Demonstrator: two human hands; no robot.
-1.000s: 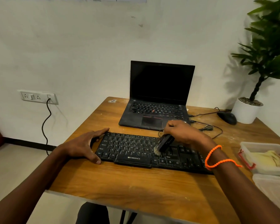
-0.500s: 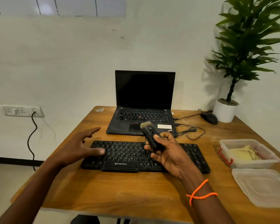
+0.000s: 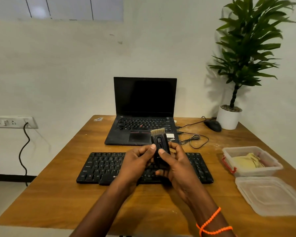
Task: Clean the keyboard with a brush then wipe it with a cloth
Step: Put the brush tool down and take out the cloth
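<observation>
A black keyboard [image 3: 102, 166] lies across the middle of the wooden table [image 3: 58, 202]. Above its centre I hold a small black brush [image 3: 160, 142] upright, pale bristles pointing up. My right hand [image 3: 176, 166] grips the brush body, thumb on its front slider. My left hand [image 3: 137, 163] holds the brush from the left, its thumb pressed against the left side. A yellow cloth [image 3: 248, 161] lies in a clear plastic box [image 3: 253, 171] at the right. My hands hide the keyboard's middle keys.
An open black laptop [image 3: 144, 117] sits behind the keyboard. A mouse [image 3: 213, 125] with its cable and a potted plant [image 3: 229, 117] stand at the back right. The box's clear lid [image 3: 272, 195] lies near the right edge. A wall socket [image 3: 12, 122] with a black cable is at the left.
My right hand lifted the brush off the keys and turned its bristles upward. My left hand left the keyboard's left end and came onto the brush.
</observation>
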